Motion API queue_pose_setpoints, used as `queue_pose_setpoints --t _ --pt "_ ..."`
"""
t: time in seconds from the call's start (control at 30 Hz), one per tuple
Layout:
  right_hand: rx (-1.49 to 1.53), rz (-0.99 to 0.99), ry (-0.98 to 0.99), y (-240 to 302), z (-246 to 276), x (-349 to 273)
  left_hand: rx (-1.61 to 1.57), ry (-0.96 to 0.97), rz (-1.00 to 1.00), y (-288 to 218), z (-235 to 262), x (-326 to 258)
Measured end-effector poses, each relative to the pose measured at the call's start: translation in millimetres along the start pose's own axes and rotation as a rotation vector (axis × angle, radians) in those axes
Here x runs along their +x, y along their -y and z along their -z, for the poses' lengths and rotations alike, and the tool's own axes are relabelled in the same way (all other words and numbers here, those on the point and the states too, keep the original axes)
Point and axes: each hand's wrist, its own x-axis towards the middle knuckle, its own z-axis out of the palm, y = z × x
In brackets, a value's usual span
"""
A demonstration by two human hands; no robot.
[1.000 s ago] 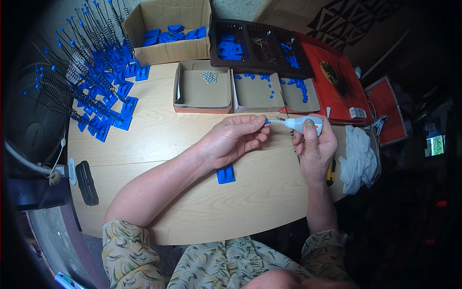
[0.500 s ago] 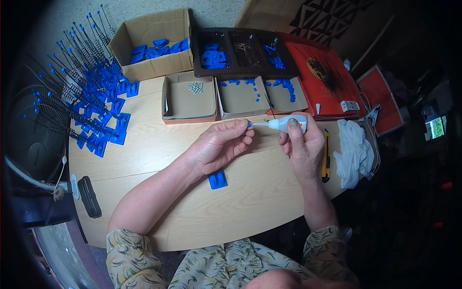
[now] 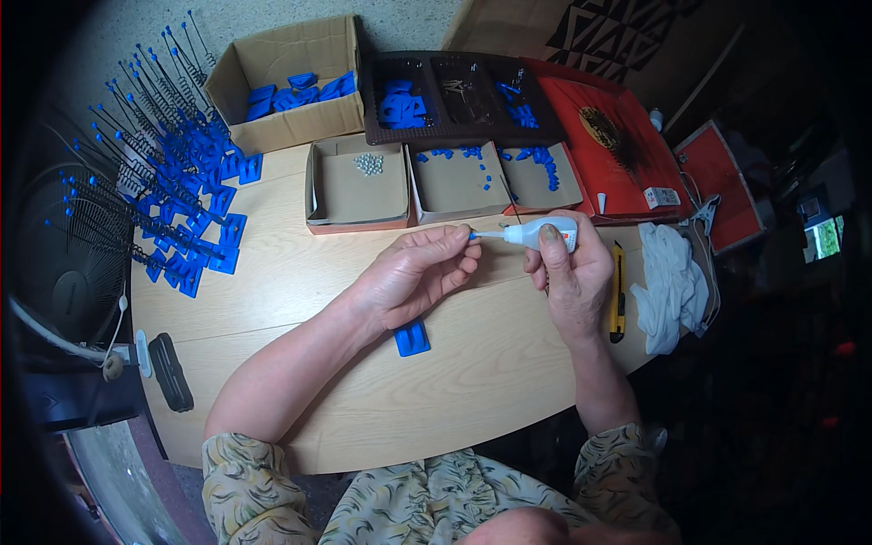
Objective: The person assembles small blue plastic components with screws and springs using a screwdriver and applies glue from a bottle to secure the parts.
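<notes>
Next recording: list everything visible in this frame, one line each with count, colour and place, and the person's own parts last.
Glue bottle: one, white, in the right hand.
Small part: one, blue, at the bottle's nozzle, pinched by the left fingertips.
Flat bracket: one, blue, on the table under the left wrist.
Shallow cardboard trays: three, brown, row behind the hands.
Spring-and-bracket pieces: many, blue and black, table's left.
Cardboard box: one, brown, holding blue parts, far left.
Dark tray: one, far centre.
Utility knife: one, yellow, right.
Cloth: white, right edge.
Left hand: grip shut.
Right hand: grip shut.
</notes>
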Motion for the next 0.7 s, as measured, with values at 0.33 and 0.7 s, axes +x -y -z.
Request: queue_pose_setpoints --t 0.33,0.7 --pt "-0.018 0.021 0.0 -1.8 0.2 0.1 -0.016 -0.024 0.01 0.6 0.2 0.5" --pt "0.351 -0.173 -0.036 -3.2 9.3 5.4 -0.01 -0.011 -0.001 -0.9 -1.9 0.5"
